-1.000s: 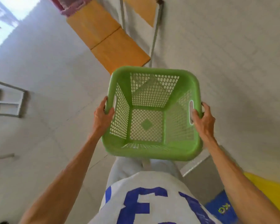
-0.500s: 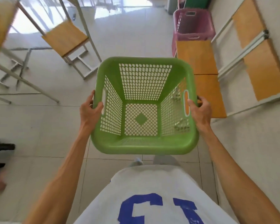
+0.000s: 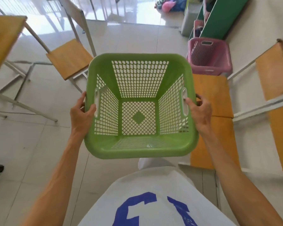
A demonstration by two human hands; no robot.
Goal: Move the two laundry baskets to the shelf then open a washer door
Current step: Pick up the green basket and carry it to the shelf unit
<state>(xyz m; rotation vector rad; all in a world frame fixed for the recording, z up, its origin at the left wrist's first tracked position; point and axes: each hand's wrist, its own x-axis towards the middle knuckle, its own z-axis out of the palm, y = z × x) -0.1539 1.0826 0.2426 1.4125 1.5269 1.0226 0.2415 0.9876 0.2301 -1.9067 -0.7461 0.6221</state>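
I carry an empty green laundry basket in front of my chest, above the tiled floor. My left hand grips its left rim beside the handle slot. My right hand grips the right rim, thumb inside by the slot. A pink laundry basket sits ahead on the right, at the far end of a row of wooden seats. A green shelf unit stands behind it at the top right, with cloth items in it. No washer is in view.
A wooden chair with a metal frame stands ahead on the left, next to a wooden table edge. Wooden bench seats with backrests line the right wall. Tiled floor runs between them.
My view has swung round from the wall to the aisle. The pink basket and green shelf have come into view ahead. Both hands keep their hold on the green basket.
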